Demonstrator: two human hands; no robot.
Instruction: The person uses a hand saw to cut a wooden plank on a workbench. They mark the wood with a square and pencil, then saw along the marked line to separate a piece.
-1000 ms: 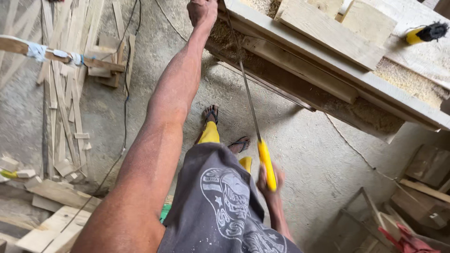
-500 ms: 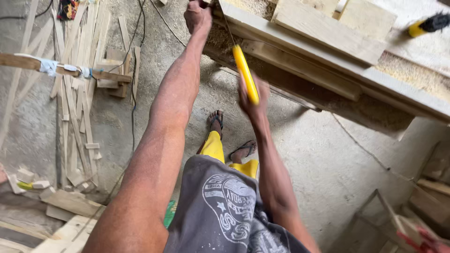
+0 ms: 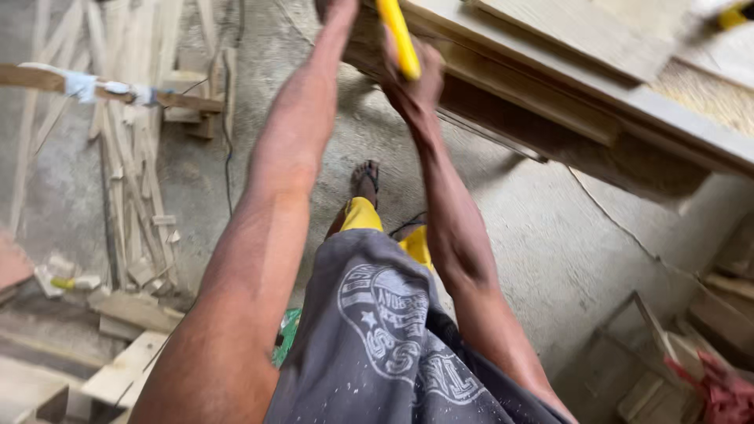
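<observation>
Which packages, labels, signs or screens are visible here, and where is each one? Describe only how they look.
Printed emblem: on the front of the person's grey shirt, a rounded white design.
Green wrapper-like scrap: on the floor beside the left arm, mostly hidden.
No signs or screens in view.

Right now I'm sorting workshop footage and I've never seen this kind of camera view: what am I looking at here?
A camera worn on a person's head looks down over their own body. Both bare arms stretch forward to a wooden workbench piled with planks. The right hand has its grip closed on a yellow tool handle; the tool's working end is out of frame. The left hand reaches the bench edge, mostly cut off. Below are a grey printed shirt, a sandalled foot and wood offcuts on the concrete floor.
</observation>
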